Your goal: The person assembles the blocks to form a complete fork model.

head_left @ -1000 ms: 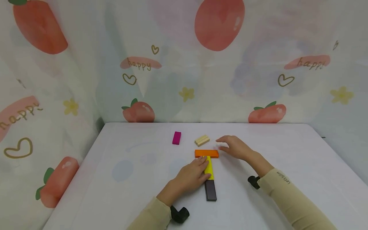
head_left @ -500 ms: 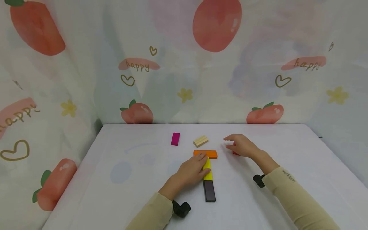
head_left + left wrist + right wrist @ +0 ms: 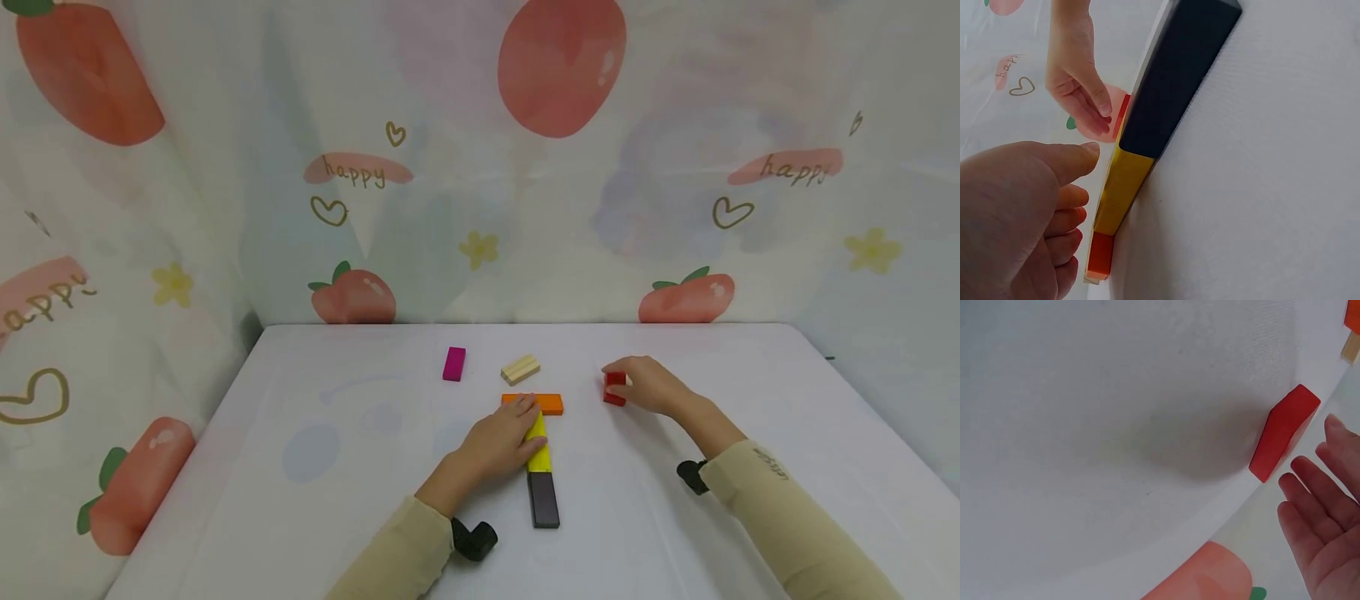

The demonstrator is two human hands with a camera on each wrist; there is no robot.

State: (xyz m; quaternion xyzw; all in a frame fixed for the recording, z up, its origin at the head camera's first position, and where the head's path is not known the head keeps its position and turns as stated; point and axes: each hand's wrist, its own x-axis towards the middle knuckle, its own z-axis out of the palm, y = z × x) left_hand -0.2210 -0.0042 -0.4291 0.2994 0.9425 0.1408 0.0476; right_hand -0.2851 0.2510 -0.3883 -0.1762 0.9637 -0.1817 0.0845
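In the head view, my left hand (image 3: pixel 498 442) lies over the yellow block (image 3: pixel 537 450), its fingertips reaching the orange block (image 3: pixel 551 404). Yellow runs end to end into a dark grey block (image 3: pixel 543 500), and orange sits crosswise at the far end, giving a T shape. The left wrist view shows the dark block (image 3: pixel 1179 75), yellow and orange in one line beside relaxed fingers. Over on the right, my right hand (image 3: pixel 648 385) is at a red block (image 3: pixel 614 389), thumb and forefinger spread about it. In the right wrist view, its fingers (image 3: pixel 1316 494) are extended close above the red block (image 3: pixel 1285 434).
Behind the orange block lies a pale wooden block (image 3: pixel 521 369) with lengthwise grooves. A magenta block (image 3: pixel 453 364) rests farther left. The white tabletop (image 3: pixel 360 500) ends at a fruit-patterned cloth backdrop (image 3: pixel 427 250).
My right hand has moved right, away from the orange block's end to the red block, which now shows more fully. The left hand stays over the yellow and orange blocks.
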